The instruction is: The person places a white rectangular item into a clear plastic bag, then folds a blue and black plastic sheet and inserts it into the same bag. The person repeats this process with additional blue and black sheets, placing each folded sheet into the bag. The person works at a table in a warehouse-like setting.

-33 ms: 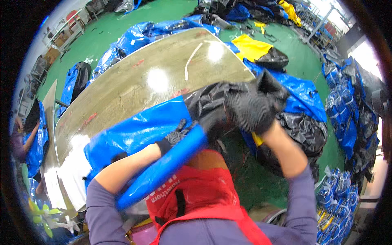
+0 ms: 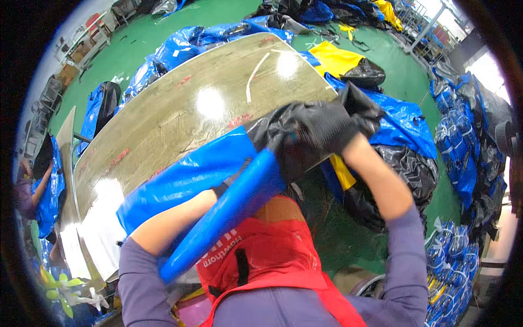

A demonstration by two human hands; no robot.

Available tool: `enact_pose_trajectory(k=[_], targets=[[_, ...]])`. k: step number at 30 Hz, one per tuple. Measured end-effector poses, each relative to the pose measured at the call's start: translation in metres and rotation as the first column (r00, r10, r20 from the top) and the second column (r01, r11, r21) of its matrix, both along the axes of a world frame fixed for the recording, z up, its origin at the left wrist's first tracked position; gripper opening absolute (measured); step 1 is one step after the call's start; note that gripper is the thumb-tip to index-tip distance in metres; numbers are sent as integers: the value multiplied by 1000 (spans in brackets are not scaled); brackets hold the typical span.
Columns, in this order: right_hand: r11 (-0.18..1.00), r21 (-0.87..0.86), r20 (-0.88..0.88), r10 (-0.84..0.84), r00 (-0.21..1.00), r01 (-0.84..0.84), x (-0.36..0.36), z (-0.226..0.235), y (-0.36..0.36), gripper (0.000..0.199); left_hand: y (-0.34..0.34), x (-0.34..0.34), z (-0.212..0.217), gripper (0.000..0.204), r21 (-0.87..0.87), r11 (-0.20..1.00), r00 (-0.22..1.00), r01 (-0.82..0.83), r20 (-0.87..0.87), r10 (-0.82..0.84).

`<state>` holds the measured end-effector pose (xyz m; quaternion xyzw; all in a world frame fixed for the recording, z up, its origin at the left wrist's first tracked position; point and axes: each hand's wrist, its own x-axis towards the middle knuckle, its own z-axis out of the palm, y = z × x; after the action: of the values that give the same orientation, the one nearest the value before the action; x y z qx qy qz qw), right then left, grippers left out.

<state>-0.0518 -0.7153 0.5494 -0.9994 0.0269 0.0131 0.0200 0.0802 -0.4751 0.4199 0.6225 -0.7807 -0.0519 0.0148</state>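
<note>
A glossy blue and black coated-fabric bag (image 2: 188, 169) lies across the near edge of the table, its blue part to the left and its black part to the right. My left hand (image 2: 233, 179), in a dark ribbed glove, rests between two blue layers. The nearer layer covers most of it; the part of the fingers that shows is stretched out. My right hand (image 2: 327, 128), gloved the same way, is closed on the crumpled black end. Black material sticks up beyond its knuckles, and the fingertips are hidden.
The patterned, shiny table (image 2: 163, 120) has a white strip (image 2: 253, 82) on it. Blue, black and yellow bags (image 2: 403, 120) are heaped at its right. More blue bags (image 2: 182, 49) lie along its far edge. Tied blue bundles (image 2: 449, 267) stand at the lower right. Another person's arm (image 2: 41, 185) shows far left.
My right hand has moved slightly left and down, with the black material bunching under it. The near blue layer now covers more of my left hand, whose spread fingers showed before.
</note>
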Motion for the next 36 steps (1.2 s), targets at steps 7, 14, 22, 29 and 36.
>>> enact_pose_trajectory(k=[7, 14, 22, 29, 36], targets=[[986, 161, -418, 31, 908, 40, 136, -80, -33, 70, 57, 2, -24, 60, -57, 995, 982, -84, -171, 74], [950, 294, -411, 26, 911, 106, 150, -126, -82, 83, 303, 19, 65, 63, 257, 769, 706, -585, -305, 639], [963, 172, -430, -116, 895, 208, 135, -133, -61, 85, 384, -29, 19, 69, 356, -182, -399, -917, -777, 487], [938, 34, -458, -292, 840, 345, 108, -112, -26, 92, 327, 28, 50, 52, -227, -263, -295, -938, 121, 948], [928, 38, -467, -311, 827, 371, 99, -75, 4, 87, 273, 36, 48, 69, 11, 464, 459, -886, 168, 872]])
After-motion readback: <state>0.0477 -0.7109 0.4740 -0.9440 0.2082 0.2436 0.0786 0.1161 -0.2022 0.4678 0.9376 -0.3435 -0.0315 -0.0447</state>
